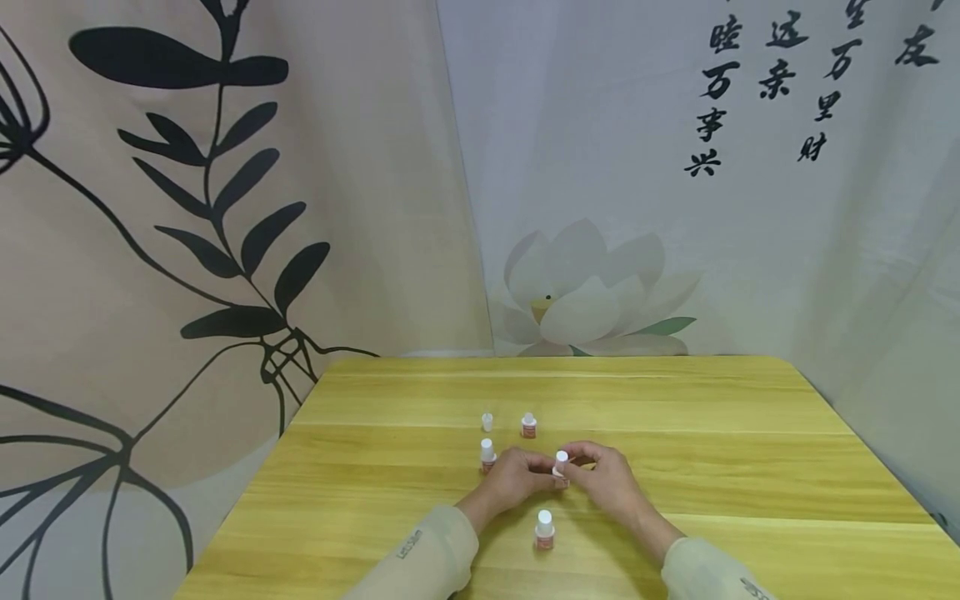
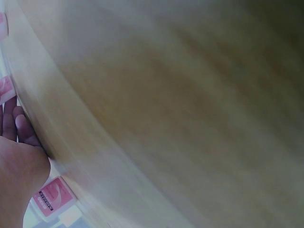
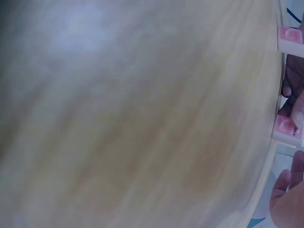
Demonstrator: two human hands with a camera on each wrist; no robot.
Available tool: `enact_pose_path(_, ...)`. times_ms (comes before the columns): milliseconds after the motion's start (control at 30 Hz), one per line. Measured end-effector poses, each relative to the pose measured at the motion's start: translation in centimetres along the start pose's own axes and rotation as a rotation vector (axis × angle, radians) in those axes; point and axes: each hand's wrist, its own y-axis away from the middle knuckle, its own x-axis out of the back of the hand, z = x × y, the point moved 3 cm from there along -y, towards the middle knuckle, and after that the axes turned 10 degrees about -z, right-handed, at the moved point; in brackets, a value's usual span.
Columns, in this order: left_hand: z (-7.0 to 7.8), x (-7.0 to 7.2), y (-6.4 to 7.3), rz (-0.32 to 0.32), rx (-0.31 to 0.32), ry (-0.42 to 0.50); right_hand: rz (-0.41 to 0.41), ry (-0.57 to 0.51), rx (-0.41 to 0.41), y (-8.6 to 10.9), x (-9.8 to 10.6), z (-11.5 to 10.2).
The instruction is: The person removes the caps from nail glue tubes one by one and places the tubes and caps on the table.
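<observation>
Both hands meet at a small white bottle (image 1: 560, 482) with a pink label and white cap, standing over the table. My left hand (image 1: 517, 477) pinches its lower part; the right wrist view shows that thumb (image 3: 298, 117) against the label. My right hand (image 1: 602, 479) has thumb and forefinger around the upper part by the cap, its other fingers curled behind. Just left of the left hand stands a similar bottle (image 1: 487, 457), partly hidden by it. Another capped bottle (image 1: 544, 532) stands upright nearer me, below the hands.
Farther back on the wooden table (image 1: 712, 467) stands a bottle (image 1: 528, 427) with a narrow tip. Beside it, to the left, is a small translucent white cap (image 1: 487, 422). A printed cloth (image 1: 390, 208) hangs behind the table.
</observation>
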Motion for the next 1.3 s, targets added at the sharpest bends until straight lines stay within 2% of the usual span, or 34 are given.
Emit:
enact_pose_path(267, -0.15, 0.05, -0.04, 0.001, -0.019, -0.021, 0.007, -0.016, 0.012, -0.12, 0.04, 0.03)
enact_pose_path(1300, -0.10, 0.04, 0.00, -0.007, 0.020, -0.004, 0.008, 0.020, 0.018, 0.08, 0.22, -0.34)
